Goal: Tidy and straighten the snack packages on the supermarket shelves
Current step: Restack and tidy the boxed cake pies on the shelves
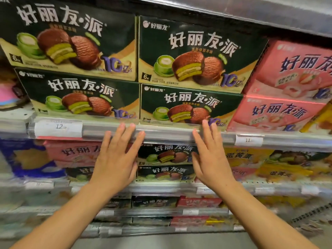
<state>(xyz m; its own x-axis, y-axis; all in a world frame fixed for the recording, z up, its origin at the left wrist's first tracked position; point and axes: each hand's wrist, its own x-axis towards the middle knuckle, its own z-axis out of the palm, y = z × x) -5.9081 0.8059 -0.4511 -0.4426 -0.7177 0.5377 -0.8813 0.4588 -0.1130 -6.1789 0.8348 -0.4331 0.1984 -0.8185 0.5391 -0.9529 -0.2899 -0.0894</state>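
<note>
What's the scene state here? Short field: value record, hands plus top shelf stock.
left hand: left hand open, fingers straight, fingertips at the shelf rail
right hand: right hand open, fingertips up at the lower right green box
held: nothing
top shelf, green: four dark green boxes, two stacks of two, side by side
top shelf, pink: pink boxes stacked to the right, turned at an angle to the green ones
price tag: white price tag on the rail, left

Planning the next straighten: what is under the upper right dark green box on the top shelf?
Another dark green box lies directly under the upper right dark green box, resting on the shelf rail. Whatever sits behind them is hidden.
</note>
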